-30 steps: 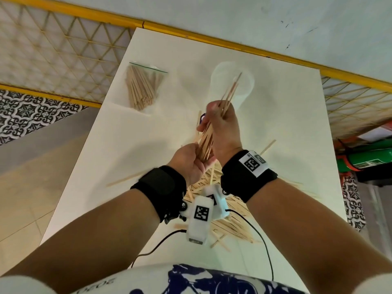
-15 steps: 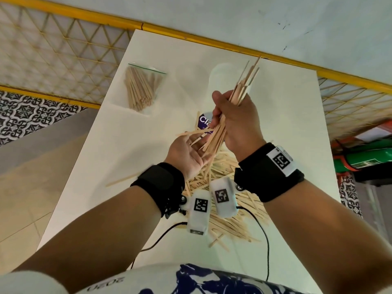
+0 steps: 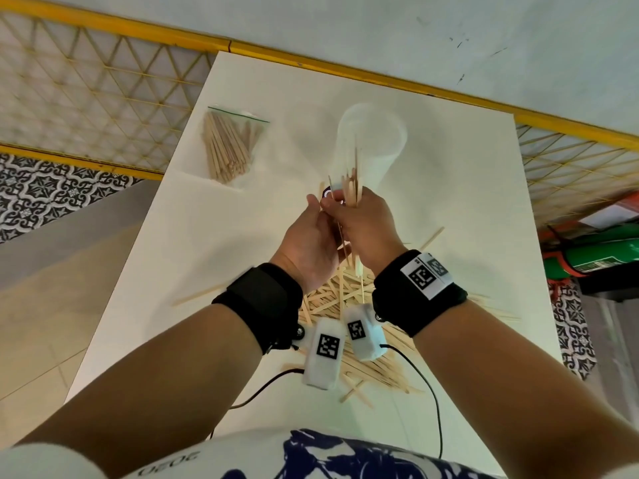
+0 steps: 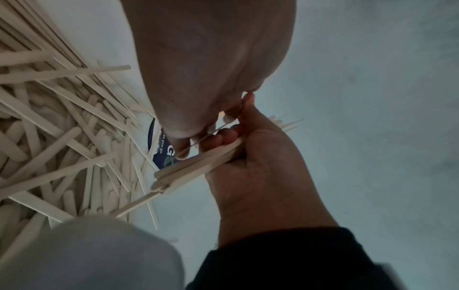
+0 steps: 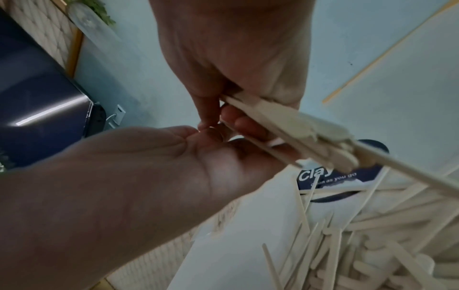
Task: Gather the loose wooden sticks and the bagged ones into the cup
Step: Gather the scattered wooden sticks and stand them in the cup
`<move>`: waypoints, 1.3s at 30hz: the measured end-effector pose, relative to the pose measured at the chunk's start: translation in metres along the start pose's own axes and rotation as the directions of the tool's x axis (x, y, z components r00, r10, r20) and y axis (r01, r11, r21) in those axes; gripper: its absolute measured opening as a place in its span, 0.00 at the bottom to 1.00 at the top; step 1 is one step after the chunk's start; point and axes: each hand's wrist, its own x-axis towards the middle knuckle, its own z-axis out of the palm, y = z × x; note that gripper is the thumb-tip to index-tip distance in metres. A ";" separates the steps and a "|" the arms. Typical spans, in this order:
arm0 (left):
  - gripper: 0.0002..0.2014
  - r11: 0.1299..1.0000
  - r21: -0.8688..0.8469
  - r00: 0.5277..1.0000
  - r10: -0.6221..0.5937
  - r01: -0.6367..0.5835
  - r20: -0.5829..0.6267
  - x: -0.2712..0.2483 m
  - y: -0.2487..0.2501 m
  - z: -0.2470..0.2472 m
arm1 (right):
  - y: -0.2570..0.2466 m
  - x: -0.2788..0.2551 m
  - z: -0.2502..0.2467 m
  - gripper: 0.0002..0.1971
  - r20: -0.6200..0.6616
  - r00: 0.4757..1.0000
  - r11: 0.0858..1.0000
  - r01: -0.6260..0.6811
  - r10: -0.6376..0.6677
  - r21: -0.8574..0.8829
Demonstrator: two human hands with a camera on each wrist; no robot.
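My right hand (image 3: 363,219) grips a bundle of wooden sticks (image 3: 351,183) upright, just in front of the translucent cup (image 3: 377,133). In the right wrist view the bundle (image 5: 285,125) runs out past the fingers. My left hand (image 3: 316,233) is raised against it, and its fingertips (image 4: 183,149) pinch one thin stick (image 4: 206,136) at the bundle's edge. Below both wrists a pile of loose sticks (image 3: 332,299) lies on the white table (image 3: 155,288). The clear zip bag of sticks (image 3: 228,146) lies at the far left of the table.
A dark blue printed label (image 5: 347,176) lies flat under the hands, partly covered by sticks. Single sticks lie apart at the left (image 3: 197,295) and right (image 3: 432,236). Green cylinders (image 3: 594,257) sit on the floor beyond the table's right edge. Wrist-camera cables trail near the front edge.
The right hand has swung the bundle from a rightward tilt to upright and brought it lower. The left hand has risen from below the bundle to meet it.
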 end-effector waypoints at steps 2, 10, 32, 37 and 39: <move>0.35 0.999 -0.025 1.000 -0.024 0.025 0.013 0.001 0.001 -0.002 | -0.005 -0.002 0.002 0.10 0.012 0.999 0.992 0.038 -0.037 -0.122; 0.34 0.976 -0.131 0.947 -0.205 0.177 -0.249 0.005 -0.004 -0.017 | -0.049 0.009 -0.028 0.05 -0.252 0.938 0.881 0.318 -0.239 0.350; 0.32 0.116 0.987 0.883 0.443 0.114 -0.154 0.080 -0.003 -0.050 | -0.085 0.106 -0.076 0.09 -0.491 0.840 0.779 0.461 -0.229 0.425; 0.39 -0.228 0.973 0.956 0.291 0.026 0.043 0.084 -0.034 -0.052 | -0.052 0.122 -0.061 0.11 -0.300 0.932 0.904 0.296 -0.203 0.310; 0.38 -0.269 0.962 0.960 0.250 -0.056 0.125 0.071 -0.048 -0.053 | -0.045 0.117 -0.066 0.13 -0.276 0.917 0.896 0.360 -0.289 0.259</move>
